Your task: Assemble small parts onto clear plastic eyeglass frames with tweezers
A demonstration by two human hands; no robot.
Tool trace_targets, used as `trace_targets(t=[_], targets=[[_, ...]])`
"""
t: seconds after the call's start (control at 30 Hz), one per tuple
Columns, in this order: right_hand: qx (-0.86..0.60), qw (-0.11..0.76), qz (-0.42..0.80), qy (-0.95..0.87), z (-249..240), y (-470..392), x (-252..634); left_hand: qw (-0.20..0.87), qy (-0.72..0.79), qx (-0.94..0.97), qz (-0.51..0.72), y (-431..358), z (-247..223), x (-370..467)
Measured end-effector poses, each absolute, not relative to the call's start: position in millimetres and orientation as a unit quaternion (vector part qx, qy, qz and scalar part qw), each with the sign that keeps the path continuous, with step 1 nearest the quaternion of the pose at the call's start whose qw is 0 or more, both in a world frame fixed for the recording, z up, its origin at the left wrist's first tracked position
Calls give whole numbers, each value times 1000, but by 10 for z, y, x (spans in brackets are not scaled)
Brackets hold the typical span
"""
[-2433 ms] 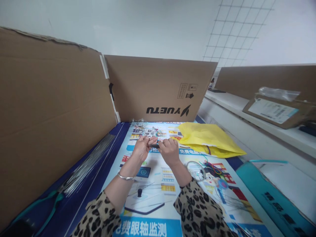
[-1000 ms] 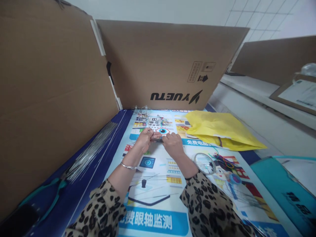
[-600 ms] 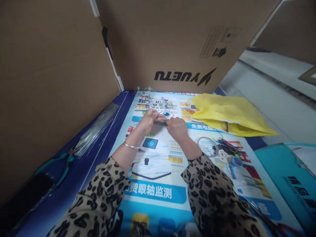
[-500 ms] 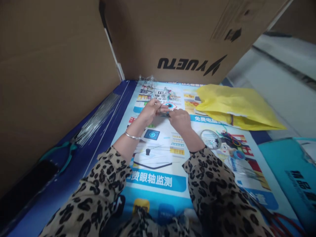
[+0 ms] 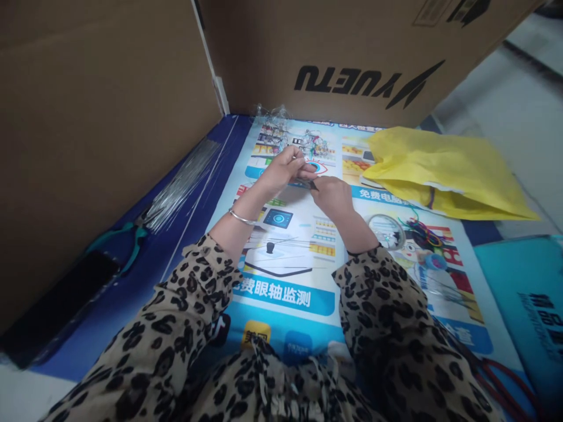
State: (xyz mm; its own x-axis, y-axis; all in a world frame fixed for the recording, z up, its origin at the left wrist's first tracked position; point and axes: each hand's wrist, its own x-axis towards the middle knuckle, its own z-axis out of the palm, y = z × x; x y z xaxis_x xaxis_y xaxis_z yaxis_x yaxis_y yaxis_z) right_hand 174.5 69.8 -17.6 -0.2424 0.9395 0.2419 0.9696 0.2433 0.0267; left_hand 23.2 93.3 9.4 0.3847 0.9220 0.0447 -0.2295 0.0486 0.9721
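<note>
Close together over the printed sheet (image 5: 303, 234), both hands work fingertip to fingertip. My left hand (image 5: 284, 170), with a silver bangle on its wrist, has its thumb and forefinger pinched; what they hold is too small to make out. My right hand (image 5: 333, 196) is curled closed, and a small dark, narrow piece shows at its fingertips near the left fingers. Its kind cannot be told. Just beyond the hands lies a tangle of fine wire with coloured bits (image 5: 314, 140). A round clear dish (image 5: 386, 232) stands by my right wrist.
Cardboard panels (image 5: 352, 35) rise at the back and left. On the left lie a bundle of thin wires (image 5: 187, 184), teal-handled pliers (image 5: 132, 246) and a black case (image 5: 61, 308). A yellow bag (image 5: 448, 170), coloured cords (image 5: 424, 231), a teal folder (image 5: 519, 305) and red handles (image 5: 505, 381) are on the right.
The view has tilted and shifted, so most table items appear higher and further right. My hands stay together in nearly the same pose, fingers still closed.
</note>
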Motion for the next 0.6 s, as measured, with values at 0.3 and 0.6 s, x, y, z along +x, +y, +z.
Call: trace_targets(t=[0.3, 0.6], targets=[[-603, 102, -119, -783, -168, 679, 1771, 643, 320, 527, 454, 882, 162, 219], [-617, 144, -152, -758, -258, 737, 1820, 431, 384, 611, 542, 886, 560, 50]])
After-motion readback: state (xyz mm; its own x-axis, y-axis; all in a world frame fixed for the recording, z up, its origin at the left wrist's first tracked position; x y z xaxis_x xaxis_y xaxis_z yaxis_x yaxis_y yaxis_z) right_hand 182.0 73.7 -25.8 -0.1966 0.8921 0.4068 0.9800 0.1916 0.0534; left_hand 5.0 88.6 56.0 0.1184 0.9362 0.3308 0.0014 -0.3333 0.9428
